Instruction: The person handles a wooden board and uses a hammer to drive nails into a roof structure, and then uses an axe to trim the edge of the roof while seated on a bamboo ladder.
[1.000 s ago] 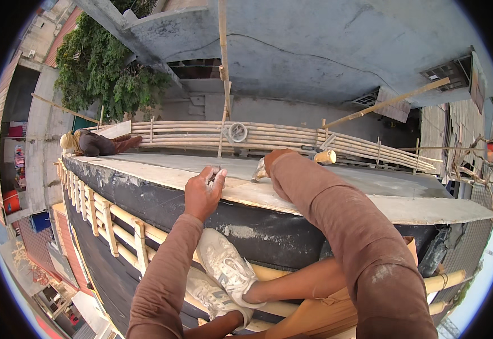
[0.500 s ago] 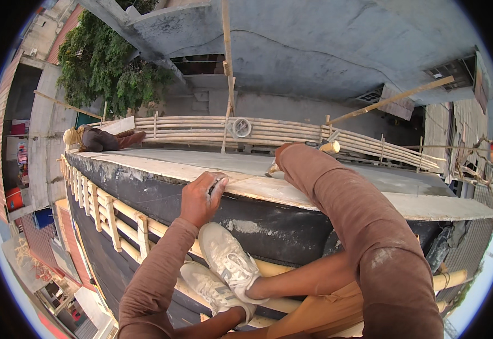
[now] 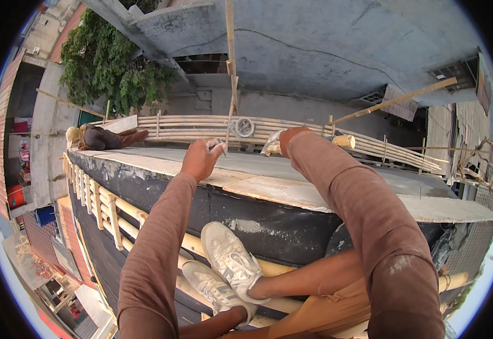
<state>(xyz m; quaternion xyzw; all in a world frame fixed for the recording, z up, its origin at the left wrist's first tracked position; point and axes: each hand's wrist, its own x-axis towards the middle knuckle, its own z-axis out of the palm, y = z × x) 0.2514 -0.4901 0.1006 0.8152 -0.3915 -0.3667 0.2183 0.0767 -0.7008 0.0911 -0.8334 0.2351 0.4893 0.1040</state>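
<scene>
From the head camera we look down on a person perched on bamboo scaffolding (image 3: 145,217) against a dark wall, both arms stretched up to the flat concrete ledge (image 3: 314,189) along its top. Our left hand (image 3: 201,160) is closed in a narrow pinch around a small thin tool (image 3: 217,146), perhaps a pencil or nail, its tip held just above the ledge; we judge it light and stiff, best gripped near the tip for control. Our right hand (image 3: 287,137) is mostly hidden behind its own wrist, closed on a wooden-handled tool (image 3: 344,140) with a pale blade end (image 3: 270,145) lying over the ledge's far edge; we cannot tell how firmly. It looks rigid, moderately light, best taken by the round handle. Both elbows are nearly straight, sleeves running up from the lower edge. Another person (image 3: 96,137) crouches at the far left end of the ledge.
</scene>
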